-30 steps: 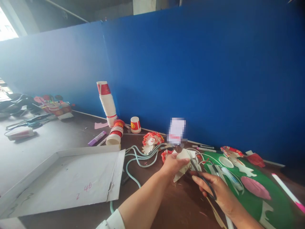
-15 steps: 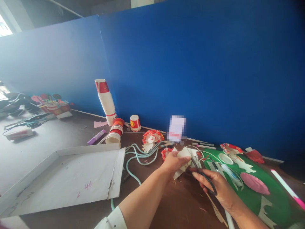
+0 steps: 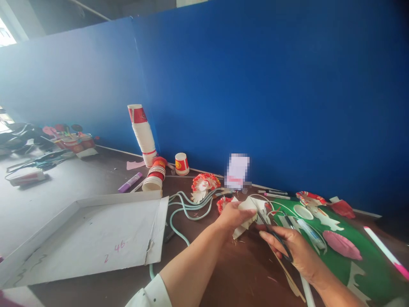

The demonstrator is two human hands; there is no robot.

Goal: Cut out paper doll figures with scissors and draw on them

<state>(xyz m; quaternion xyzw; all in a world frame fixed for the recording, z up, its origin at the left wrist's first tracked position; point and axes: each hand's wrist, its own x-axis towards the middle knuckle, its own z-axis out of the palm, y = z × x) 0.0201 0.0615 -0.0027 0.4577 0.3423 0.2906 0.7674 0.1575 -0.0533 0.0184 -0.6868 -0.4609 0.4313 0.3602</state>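
Note:
My left hand (image 3: 230,217) is closed on a piece of white paper (image 3: 247,209) with cut edges, thumb on top. My right hand (image 3: 289,243) grips dark-handled scissors (image 3: 277,239), their blades lying against the paper's right side. How far the blades reach into the paper is hard to make out. White scraps lie under and around both hands. Just behind my left hand is a red-and-white fringed paper piece (image 3: 223,204), partly hidden. A larger fringed paper flower (image 3: 204,183) rests farther back on the left.
A shallow white box (image 3: 79,238) fills the left front. Behind it stand stacked paper cups (image 3: 143,136) and an upturned cup (image 3: 182,164). Pale green cords (image 3: 188,209) loop beside it. On the right, a green mat (image 3: 345,230) carries a pink oval piece (image 3: 341,244) and a marker (image 3: 385,251).
The scissors' handles have come closer together in my right hand. My left hand keeps its hold on the paper in nearly the same place. The view has shifted slightly.

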